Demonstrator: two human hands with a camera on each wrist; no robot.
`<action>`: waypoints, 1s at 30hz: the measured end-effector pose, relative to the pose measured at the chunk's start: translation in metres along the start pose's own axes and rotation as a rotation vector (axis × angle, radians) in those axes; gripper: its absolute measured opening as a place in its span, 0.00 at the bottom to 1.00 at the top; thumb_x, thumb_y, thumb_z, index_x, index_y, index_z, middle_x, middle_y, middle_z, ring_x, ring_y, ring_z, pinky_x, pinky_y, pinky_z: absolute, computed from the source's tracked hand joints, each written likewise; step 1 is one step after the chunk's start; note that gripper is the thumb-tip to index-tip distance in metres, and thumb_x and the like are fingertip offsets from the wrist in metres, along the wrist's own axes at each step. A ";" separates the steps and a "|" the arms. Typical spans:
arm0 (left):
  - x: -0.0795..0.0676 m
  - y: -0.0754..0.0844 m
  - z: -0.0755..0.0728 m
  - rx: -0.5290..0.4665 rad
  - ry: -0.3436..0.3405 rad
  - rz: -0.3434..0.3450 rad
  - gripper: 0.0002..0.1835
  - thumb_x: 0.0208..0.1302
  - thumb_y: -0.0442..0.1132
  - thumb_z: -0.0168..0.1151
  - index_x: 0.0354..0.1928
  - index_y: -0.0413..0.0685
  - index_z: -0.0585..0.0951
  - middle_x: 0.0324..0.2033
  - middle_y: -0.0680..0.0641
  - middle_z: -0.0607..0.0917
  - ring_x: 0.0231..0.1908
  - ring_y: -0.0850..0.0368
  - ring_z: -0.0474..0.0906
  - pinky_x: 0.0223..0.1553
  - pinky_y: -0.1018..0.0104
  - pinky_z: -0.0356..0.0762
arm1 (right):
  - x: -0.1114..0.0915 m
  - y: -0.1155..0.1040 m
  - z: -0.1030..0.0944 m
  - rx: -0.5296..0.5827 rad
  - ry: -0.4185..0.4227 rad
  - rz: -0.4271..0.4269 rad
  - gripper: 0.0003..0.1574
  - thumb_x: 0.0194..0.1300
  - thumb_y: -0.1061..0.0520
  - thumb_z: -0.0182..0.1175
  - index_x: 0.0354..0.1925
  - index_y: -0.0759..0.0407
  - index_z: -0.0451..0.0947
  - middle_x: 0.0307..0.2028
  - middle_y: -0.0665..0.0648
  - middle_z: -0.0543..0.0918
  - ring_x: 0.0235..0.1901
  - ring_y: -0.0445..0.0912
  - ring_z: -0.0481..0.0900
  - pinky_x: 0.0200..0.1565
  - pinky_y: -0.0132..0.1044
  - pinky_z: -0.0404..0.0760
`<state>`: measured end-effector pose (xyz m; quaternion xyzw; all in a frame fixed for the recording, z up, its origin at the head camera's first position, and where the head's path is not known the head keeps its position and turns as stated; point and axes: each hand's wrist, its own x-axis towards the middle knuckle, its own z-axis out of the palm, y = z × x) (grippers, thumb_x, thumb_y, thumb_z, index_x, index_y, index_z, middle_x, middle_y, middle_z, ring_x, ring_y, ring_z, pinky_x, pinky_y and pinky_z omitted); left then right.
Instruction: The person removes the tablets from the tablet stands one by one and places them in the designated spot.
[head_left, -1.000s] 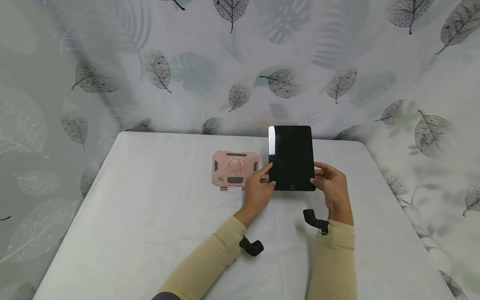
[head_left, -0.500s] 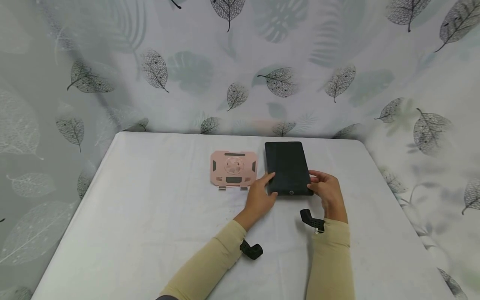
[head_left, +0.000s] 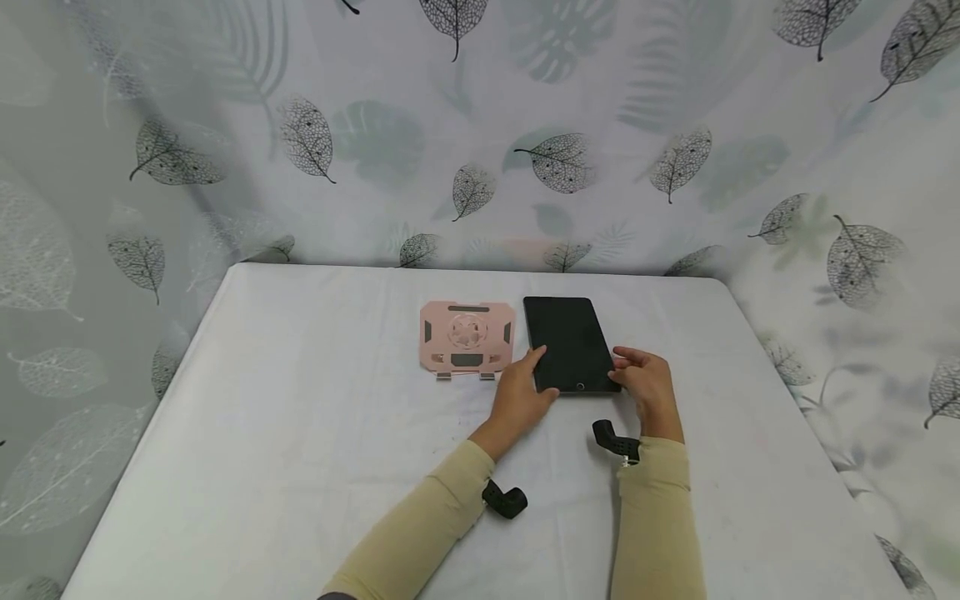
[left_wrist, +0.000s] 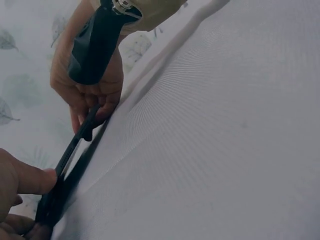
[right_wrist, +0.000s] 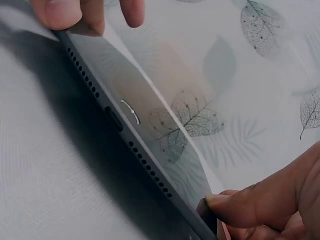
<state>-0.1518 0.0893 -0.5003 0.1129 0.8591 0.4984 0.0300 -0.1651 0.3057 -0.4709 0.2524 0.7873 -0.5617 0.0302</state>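
A black tablet (head_left: 570,342) lies nearly flat, close over the white table, its screen up and its round home button (head_left: 580,386) towards me. My left hand (head_left: 519,396) grips its lower left corner, thumb on the front and fingers beneath. At the lower right corner, my right hand (head_left: 647,387) pinches the edge between thumb and fingers. In the right wrist view, the tablet's bottom edge (right_wrist: 102,105) shows a charging port (right_wrist: 114,119) between two rows of speaker holes, with a dark shadow below. The left wrist view shows the tablet (left_wrist: 70,150) edge-on between both hands.
Left of the tablet, a pink panel (head_left: 442,337) with a round ring, dark inserts and two small tabs lies on the white-covered table (head_left: 300,400). A leaf-patterned curtain (head_left: 495,108) stands behind the table. Each wrist carries a black camera mount (head_left: 505,500).
The tablet has tipped back from nearly upright to nearly flat and come down towards the table. Both hands kept hold of it, the right hand shifting slightly left and nearer.
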 end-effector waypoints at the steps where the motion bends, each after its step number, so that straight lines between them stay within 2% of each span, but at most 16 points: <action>1: 0.000 0.001 0.001 -0.004 0.002 -0.001 0.39 0.61 0.36 0.73 0.74 0.47 0.70 0.71 0.36 0.73 0.69 0.39 0.71 0.71 0.47 0.69 | 0.000 0.000 0.000 -0.006 0.011 0.005 0.38 0.58 0.74 0.63 0.68 0.64 0.75 0.37 0.47 0.84 0.37 0.34 0.75 0.35 0.23 0.76; 4: -0.001 0.003 0.003 -0.015 0.004 -0.014 0.38 0.62 0.34 0.72 0.74 0.45 0.69 0.71 0.36 0.72 0.70 0.39 0.70 0.71 0.47 0.68 | -0.001 0.001 0.000 -0.027 0.053 0.018 0.37 0.58 0.73 0.65 0.67 0.61 0.77 0.44 0.52 0.88 0.37 0.33 0.77 0.36 0.23 0.76; 7: -0.003 0.005 0.006 -0.003 0.010 -0.031 0.38 0.63 0.34 0.71 0.74 0.43 0.68 0.72 0.36 0.70 0.71 0.40 0.69 0.71 0.49 0.68 | -0.003 0.002 0.000 -0.040 0.083 0.014 0.36 0.57 0.72 0.68 0.64 0.60 0.79 0.49 0.57 0.90 0.33 0.30 0.80 0.36 0.23 0.77; 10: -0.004 0.005 0.008 0.034 0.027 -0.040 0.37 0.64 0.35 0.70 0.74 0.42 0.69 0.72 0.37 0.71 0.69 0.42 0.70 0.70 0.52 0.70 | -0.003 0.004 0.001 -0.082 0.100 -0.004 0.34 0.55 0.70 0.70 0.61 0.61 0.81 0.48 0.58 0.91 0.29 0.28 0.80 0.34 0.23 0.77; 13: -0.005 0.005 0.009 0.087 0.049 -0.035 0.36 0.64 0.34 0.70 0.73 0.41 0.69 0.71 0.37 0.73 0.67 0.44 0.71 0.69 0.54 0.71 | -0.003 0.005 0.002 -0.142 0.116 -0.020 0.32 0.55 0.67 0.73 0.60 0.60 0.82 0.45 0.57 0.91 0.31 0.28 0.80 0.34 0.22 0.76; 15: -0.006 0.006 0.009 0.132 0.060 -0.026 0.35 0.65 0.34 0.70 0.73 0.41 0.70 0.70 0.37 0.74 0.65 0.44 0.72 0.68 0.55 0.72 | -0.003 0.005 0.003 -0.181 0.127 -0.030 0.32 0.55 0.65 0.73 0.59 0.59 0.83 0.46 0.57 0.91 0.35 0.32 0.82 0.35 0.22 0.75; 18: -0.006 0.007 0.009 0.202 0.075 -0.007 0.33 0.65 0.34 0.70 0.72 0.39 0.71 0.69 0.36 0.75 0.64 0.44 0.73 0.67 0.56 0.74 | -0.004 0.003 0.005 -0.229 0.136 -0.056 0.31 0.55 0.64 0.73 0.59 0.58 0.83 0.48 0.59 0.90 0.45 0.43 0.85 0.39 0.25 0.75; 21: -0.005 0.007 0.009 0.281 0.078 0.013 0.31 0.65 0.35 0.69 0.70 0.38 0.73 0.67 0.35 0.77 0.63 0.44 0.74 0.65 0.57 0.76 | -0.004 0.003 0.008 -0.267 0.141 -0.081 0.30 0.56 0.63 0.73 0.59 0.59 0.84 0.50 0.61 0.89 0.53 0.52 0.85 0.43 0.29 0.75; 23: -0.004 0.007 0.009 0.317 0.072 0.025 0.30 0.66 0.35 0.69 0.69 0.37 0.74 0.67 0.34 0.77 0.63 0.44 0.75 0.65 0.57 0.76 | -0.003 0.003 0.009 -0.297 0.147 -0.095 0.29 0.57 0.61 0.72 0.59 0.59 0.84 0.49 0.61 0.90 0.53 0.52 0.85 0.43 0.31 0.75; 25: -0.003 0.008 0.008 0.326 0.056 0.032 0.30 0.67 0.36 0.68 0.69 0.37 0.73 0.67 0.34 0.77 0.63 0.43 0.75 0.65 0.57 0.76 | -0.003 0.003 0.007 -0.311 0.147 -0.099 0.27 0.60 0.56 0.71 0.59 0.58 0.84 0.49 0.61 0.90 0.48 0.49 0.87 0.41 0.30 0.76; 27: -0.001 0.010 0.004 0.292 0.021 0.038 0.30 0.70 0.39 0.66 0.71 0.37 0.72 0.68 0.35 0.76 0.65 0.43 0.74 0.66 0.56 0.75 | -0.002 0.000 0.005 -0.265 0.132 -0.089 0.28 0.64 0.49 0.69 0.60 0.59 0.83 0.49 0.61 0.89 0.43 0.45 0.86 0.40 0.29 0.79; 30: 0.000 0.017 -0.012 0.192 -0.042 0.063 0.31 0.74 0.45 0.61 0.74 0.40 0.69 0.72 0.38 0.71 0.71 0.43 0.69 0.71 0.52 0.71 | -0.005 -0.009 0.001 -0.079 0.139 -0.088 0.30 0.70 0.42 0.64 0.61 0.58 0.81 0.49 0.56 0.87 0.42 0.41 0.85 0.41 0.26 0.83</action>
